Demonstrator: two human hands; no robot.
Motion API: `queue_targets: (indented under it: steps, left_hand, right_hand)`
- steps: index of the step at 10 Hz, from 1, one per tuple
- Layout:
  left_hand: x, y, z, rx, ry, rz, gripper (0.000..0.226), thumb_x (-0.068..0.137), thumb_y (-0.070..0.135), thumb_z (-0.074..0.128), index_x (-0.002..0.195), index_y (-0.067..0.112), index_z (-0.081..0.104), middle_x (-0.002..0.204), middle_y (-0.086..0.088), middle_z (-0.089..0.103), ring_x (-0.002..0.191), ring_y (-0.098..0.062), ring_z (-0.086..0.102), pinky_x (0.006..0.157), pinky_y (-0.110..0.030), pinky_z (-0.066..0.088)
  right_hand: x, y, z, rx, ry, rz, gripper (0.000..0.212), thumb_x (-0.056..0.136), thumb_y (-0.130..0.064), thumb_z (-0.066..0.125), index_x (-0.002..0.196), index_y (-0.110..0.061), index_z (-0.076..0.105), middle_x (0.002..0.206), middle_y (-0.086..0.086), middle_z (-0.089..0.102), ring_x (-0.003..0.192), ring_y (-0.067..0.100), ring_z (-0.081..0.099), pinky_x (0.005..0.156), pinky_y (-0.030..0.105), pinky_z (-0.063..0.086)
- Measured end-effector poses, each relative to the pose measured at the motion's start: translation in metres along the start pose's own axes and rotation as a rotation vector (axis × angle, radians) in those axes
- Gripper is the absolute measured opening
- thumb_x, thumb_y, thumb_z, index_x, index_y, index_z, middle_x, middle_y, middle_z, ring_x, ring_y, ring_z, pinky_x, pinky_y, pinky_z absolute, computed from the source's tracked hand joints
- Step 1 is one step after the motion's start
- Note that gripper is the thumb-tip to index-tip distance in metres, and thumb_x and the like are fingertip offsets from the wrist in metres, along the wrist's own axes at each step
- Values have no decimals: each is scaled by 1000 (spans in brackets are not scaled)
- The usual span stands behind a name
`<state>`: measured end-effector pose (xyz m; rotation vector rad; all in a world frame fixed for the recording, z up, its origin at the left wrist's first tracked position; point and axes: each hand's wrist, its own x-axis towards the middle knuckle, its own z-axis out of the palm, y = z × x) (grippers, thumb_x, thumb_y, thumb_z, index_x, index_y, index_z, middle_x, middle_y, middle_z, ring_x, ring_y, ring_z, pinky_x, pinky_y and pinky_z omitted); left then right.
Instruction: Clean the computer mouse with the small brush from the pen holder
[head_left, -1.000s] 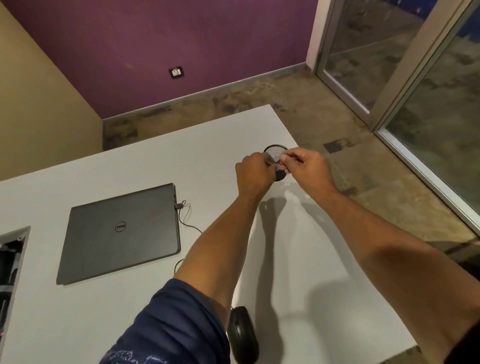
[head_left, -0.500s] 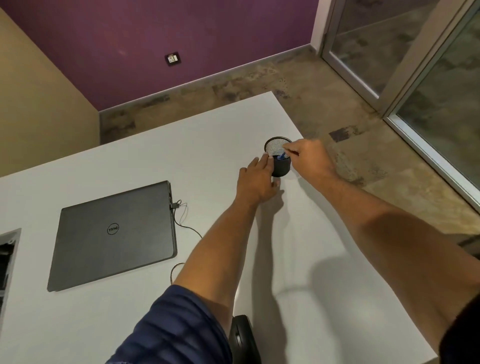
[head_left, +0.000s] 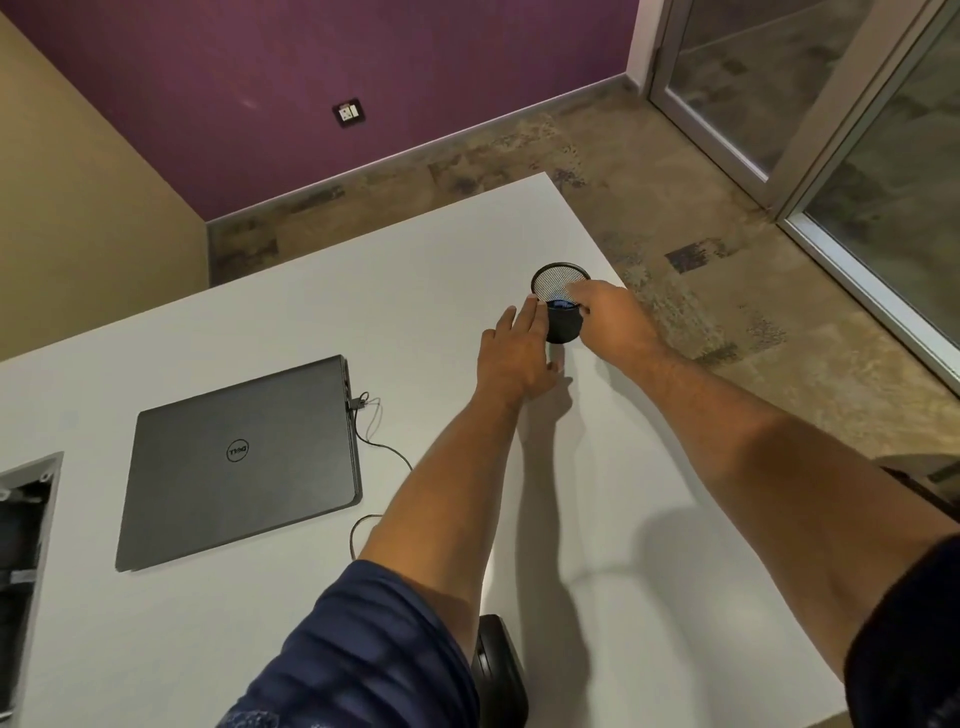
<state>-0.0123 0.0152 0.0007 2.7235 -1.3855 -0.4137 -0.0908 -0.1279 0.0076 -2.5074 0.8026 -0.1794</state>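
Note:
A black mesh pen holder (head_left: 563, 325) stands near the far right edge of the white table (head_left: 649, 545). A small brush with a blue top (head_left: 560, 303) sits inside it, mostly hidden. My right hand (head_left: 615, 325) reaches over the rim, fingertips pinched at the blue top. My left hand (head_left: 514, 353) lies open and flat, its fingertips touching the holder's left side. The black computer mouse (head_left: 496, 670) rests at the near edge, partly hidden by my left sleeve.
A closed grey laptop (head_left: 239, 462) lies at the left with a thin cable (head_left: 387, 454) plugged into its right side. A rectangular cut-out (head_left: 23, 545) opens in the table's left edge. The table's right edge drops to the floor beside the holder.
My left hand has let go of the holder and spread flat beside it. My right hand has stayed at the rim, and the blue brush top sits lower in the holder.

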Motion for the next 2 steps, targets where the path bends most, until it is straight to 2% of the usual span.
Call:
queue_targets:
  steps: [1, 2]
  left_hand:
    - [-19, 0, -4, -39, 24, -3, 88, 96, 45, 61, 163, 14, 12, 172, -3, 9, 155, -29, 18, 117, -50, 31]
    - [-44, -2, 1, -37, 122, 13, 80, 100, 44, 51, 163, 13, 14, 172, -4, 9, 155, -28, 20, 115, -48, 34]
  right_hand:
    - [-28, -8, -1, -1, 84, -67, 47, 94, -4, 53, 141, -12, 56, 142, 9, 60, 126, 31, 60, 104, 44, 52]
    - [-62, -12, 6, -68, 165, -185, 43, 98, -11, 54, 142, -13, 56, 143, 6, 61, 128, 27, 60, 103, 41, 52]
